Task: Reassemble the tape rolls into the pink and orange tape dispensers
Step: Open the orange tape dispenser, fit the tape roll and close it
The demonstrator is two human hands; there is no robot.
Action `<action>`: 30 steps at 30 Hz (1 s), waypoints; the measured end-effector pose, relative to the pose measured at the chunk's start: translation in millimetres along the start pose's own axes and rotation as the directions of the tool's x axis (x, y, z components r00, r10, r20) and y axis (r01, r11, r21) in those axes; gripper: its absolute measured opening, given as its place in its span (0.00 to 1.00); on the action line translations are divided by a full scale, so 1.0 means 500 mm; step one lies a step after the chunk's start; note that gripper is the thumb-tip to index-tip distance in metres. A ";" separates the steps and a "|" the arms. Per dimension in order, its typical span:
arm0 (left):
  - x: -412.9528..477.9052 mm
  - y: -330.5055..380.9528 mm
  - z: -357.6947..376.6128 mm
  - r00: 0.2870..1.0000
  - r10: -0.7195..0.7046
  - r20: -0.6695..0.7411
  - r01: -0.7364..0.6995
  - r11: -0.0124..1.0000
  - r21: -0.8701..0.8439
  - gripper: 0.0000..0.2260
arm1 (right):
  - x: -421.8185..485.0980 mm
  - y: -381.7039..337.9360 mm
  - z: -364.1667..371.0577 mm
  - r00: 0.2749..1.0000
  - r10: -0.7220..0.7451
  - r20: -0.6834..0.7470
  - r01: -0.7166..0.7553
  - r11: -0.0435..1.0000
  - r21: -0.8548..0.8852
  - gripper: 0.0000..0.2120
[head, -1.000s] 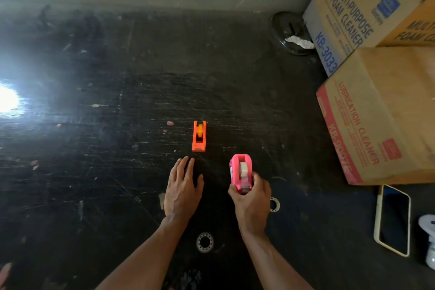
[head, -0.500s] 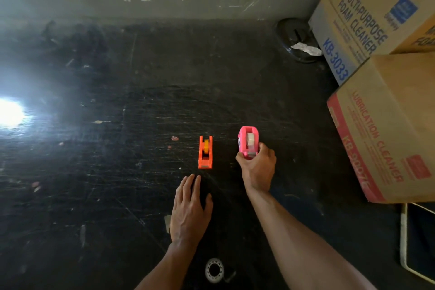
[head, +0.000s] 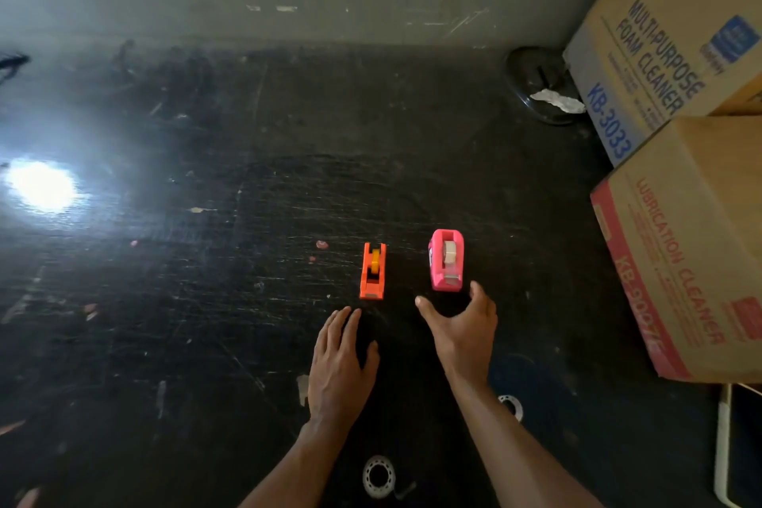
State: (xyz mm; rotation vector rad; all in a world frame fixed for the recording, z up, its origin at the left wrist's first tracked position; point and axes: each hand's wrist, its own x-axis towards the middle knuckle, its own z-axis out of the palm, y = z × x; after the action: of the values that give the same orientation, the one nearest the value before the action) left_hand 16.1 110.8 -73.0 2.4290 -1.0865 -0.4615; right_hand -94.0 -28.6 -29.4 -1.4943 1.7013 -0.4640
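Note:
The pink tape dispenser stands upright on the black tabletop with a pale tape roll seated in it. To its left stands the smaller orange dispenser holding a yellow-orange roll. My right hand hovers just in front of the pink dispenser, thumb and fingers spread apart, holding nothing. My left hand lies flat on the table, palm down, just in front of the orange dispenser and not touching it.
Two cardboard boxes, a foam cleaner box and a lubrication cleaner box, stand at the right. A dark round dish with white paper sits at the back right. Two clear tape rings lie near my forearms. A phone edge shows bottom right.
My right hand carried the pink dispenser forward, set it down to the right of the orange one, and let go. The left hand stayed flat on the table.

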 end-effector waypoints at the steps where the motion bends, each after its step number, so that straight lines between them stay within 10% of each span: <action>1: 0.002 0.004 -0.008 1.000 -0.026 -0.008 0.025 0.997 -0.068 0.27 | -0.018 0.010 -0.004 1.000 -0.003 0.000 0.003 1.000 0.030 0.48; 9: 0.114 0.052 -0.091 0.953 -0.300 0.034 0.268 0.787 -0.556 0.20 | -0.061 -0.004 0.029 0.977 -0.129 0.168 0.117 0.990 0.083 0.20; 17: 0.211 0.045 -0.082 0.932 -0.247 0.266 0.357 0.754 -0.551 0.18 | 0.026 -0.095 0.076 0.923 -0.143 0.357 0.129 0.990 0.063 0.18; 30: 0.113 0.045 -0.064 0.945 -0.221 0.240 0.326 0.687 -0.649 0.15 | -0.018 -0.043 0.053 0.917 -0.009 0.399 -0.102 0.961 0.256 0.11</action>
State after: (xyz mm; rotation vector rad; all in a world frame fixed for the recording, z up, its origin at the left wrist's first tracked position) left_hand 53.0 62.5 -40.9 1.8888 -0.4487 -0.9607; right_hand -60.1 -18.8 -26.9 -1.2433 1.2921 -0.3254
